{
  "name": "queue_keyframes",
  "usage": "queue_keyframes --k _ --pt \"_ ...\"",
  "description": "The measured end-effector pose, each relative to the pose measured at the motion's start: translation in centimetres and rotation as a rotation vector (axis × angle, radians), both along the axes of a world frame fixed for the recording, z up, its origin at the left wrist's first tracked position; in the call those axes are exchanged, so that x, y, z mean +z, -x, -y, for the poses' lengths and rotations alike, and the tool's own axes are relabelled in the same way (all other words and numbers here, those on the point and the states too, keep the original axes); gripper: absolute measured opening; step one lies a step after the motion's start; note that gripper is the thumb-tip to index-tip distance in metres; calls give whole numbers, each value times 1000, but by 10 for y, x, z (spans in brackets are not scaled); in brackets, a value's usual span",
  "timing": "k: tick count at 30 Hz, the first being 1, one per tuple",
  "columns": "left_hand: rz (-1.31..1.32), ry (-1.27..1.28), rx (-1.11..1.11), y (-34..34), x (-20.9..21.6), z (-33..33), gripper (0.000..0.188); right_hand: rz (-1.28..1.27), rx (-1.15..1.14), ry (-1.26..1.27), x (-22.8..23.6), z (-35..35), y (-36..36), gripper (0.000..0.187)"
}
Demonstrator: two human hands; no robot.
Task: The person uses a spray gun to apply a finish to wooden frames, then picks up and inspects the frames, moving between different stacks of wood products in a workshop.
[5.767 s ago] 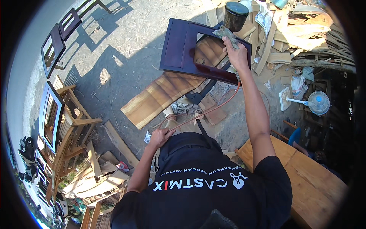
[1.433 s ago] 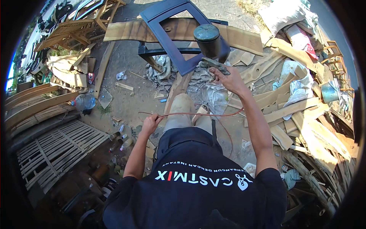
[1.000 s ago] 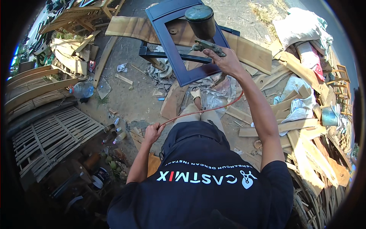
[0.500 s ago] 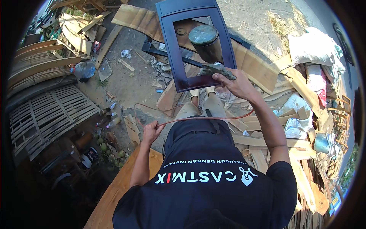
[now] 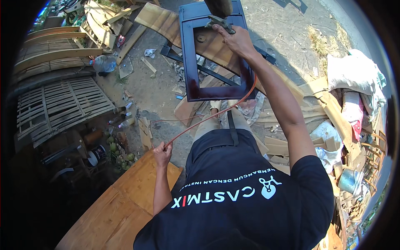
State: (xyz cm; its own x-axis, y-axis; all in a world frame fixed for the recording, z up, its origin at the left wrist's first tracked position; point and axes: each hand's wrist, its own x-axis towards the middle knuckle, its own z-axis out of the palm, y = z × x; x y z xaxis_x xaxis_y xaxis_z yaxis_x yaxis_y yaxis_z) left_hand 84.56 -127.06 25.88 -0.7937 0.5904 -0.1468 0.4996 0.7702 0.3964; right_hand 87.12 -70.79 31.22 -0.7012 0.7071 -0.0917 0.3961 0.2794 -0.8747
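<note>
In my right hand is a spray gun, its fingers wrapped round the grip. The gun's dark cup runs off the upper edge of the view. It is over the far part of a dark, glossy wooden frame with a rectangular opening. A thin orange-red hose bends from beside my right forearm down to my left hand, which is closed round it at the lower left of the frame. Whether the gun touches the frame cannot be told.
Under the frame, a wavy-edged plank crosses a dark bar stand. An orange-brown wooden panel is at my near left, a slatted bamboo rack beyond. Scrap boards, white sacks and a bluish bucket lie right.
My right hand with the spray gun has moved away from me, from the frame's near right part to its far part. My left hand has shifted slightly nearer, and the hose has swung up.
</note>
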Motion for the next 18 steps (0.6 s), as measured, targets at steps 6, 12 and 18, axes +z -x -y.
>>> queue_keyframes --k 6,12,18 --pt "-41 -41 76 -21 7 -6 47 42 141 29 7 7 -12 69" --pt "-63 -47 66 -34 -7 -2 49 209 334 227 31 37 -70 63" --pt "-14 -16 67 -41 1 -14 48 212 355 351 21 48 -101 61"
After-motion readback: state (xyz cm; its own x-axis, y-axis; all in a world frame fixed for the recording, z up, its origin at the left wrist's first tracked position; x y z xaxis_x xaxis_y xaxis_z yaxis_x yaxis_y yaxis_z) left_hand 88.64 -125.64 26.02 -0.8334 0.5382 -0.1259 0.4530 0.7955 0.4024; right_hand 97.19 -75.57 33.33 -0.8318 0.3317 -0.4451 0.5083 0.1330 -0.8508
